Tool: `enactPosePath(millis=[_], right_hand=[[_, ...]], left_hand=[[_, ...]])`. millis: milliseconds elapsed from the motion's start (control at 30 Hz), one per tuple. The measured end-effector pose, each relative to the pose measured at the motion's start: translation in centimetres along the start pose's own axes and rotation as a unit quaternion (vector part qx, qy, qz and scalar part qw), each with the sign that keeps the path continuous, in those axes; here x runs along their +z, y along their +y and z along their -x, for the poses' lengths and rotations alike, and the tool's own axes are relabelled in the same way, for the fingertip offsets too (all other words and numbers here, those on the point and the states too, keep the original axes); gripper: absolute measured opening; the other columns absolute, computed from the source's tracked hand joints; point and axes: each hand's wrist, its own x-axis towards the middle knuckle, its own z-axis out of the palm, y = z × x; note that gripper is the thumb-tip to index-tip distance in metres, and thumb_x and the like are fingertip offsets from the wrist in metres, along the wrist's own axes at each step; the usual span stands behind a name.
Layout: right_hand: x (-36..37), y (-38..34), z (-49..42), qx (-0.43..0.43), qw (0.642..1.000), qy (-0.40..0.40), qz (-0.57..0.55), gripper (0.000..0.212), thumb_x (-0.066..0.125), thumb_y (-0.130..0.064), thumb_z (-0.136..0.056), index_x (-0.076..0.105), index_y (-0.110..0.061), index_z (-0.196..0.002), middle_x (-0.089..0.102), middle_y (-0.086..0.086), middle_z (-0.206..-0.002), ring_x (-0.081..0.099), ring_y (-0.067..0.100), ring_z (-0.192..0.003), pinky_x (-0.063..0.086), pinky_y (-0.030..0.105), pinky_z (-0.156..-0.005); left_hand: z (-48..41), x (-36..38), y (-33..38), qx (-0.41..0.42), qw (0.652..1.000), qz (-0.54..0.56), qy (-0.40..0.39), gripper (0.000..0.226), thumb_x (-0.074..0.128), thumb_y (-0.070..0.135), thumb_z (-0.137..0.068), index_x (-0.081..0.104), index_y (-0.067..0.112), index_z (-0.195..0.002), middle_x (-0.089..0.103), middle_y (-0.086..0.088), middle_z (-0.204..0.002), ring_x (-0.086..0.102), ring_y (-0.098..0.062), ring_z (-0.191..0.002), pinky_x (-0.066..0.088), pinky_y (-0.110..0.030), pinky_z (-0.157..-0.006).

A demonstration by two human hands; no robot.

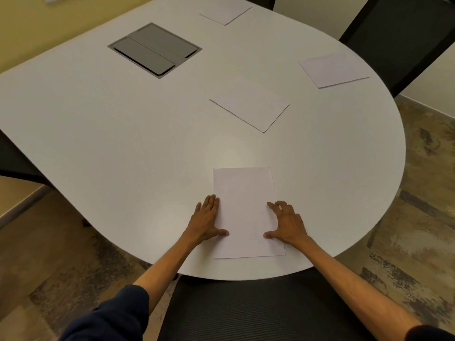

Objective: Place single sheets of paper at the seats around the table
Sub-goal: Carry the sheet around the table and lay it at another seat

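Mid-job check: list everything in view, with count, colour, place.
White rounded table: one, white, fills view.
White paper sheets: four, white; near sheet touched by both hands, middle sheet mid-table, right sheet right edge, far sheet far edge.
Grey rectangular cable hatch: one, grey, recessed far left.
Black chairs: two, black; near chair at near edge, right chair far right.
Patterned brown floor: around table.
Left hand: on near sheet's left edge.
Right hand: on its right edge.

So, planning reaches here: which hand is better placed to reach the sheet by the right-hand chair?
Probably right. The right hand touches the near sheet on its right edge, toward the chair-side sheet; the left hand would have to cross over.
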Motion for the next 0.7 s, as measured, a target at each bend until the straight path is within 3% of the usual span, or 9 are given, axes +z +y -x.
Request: enactPosePath(millis=[467,700], right_hand=[[-0.3,-0.4,-0.1,0.007,1.000,0.009,-0.004,0.107,0.080,-0.055,-0.063,0.026,-0.027,-0.151,0.027,0.000,-0.152,0.029,0.021,-0.138,0.038,0.042,-0.106],[-2.8,-1.2,2.2,0.041,0.980,0.137,-0.136,0.070,0.080,-0.049,-0.067,0.054,-0.025,-0.126,0.049,-0.001,-0.129,0.045,0.018,-0.121,0.045,0.033,-0.091]], left_hand=[[0.5,-0.3,0.2,0.004,1.000,-0.001,0.018,0.123,0.059,0.073,-0.076,-0.010,0.006,-0.154,-0.011,-0.009,-0.164,-0.010,-0.022,-0.152,0.003,-0.046,-0.124],[2.4,-2.5,2.0,-0.013,0.997,0.014,0.081,0.127,0.038,0.090,-0.069,-0.011,0.009,-0.154,-0.009,-0.008,-0.164,-0.012,-0.022,-0.152,-0.004,-0.054,-0.121]])
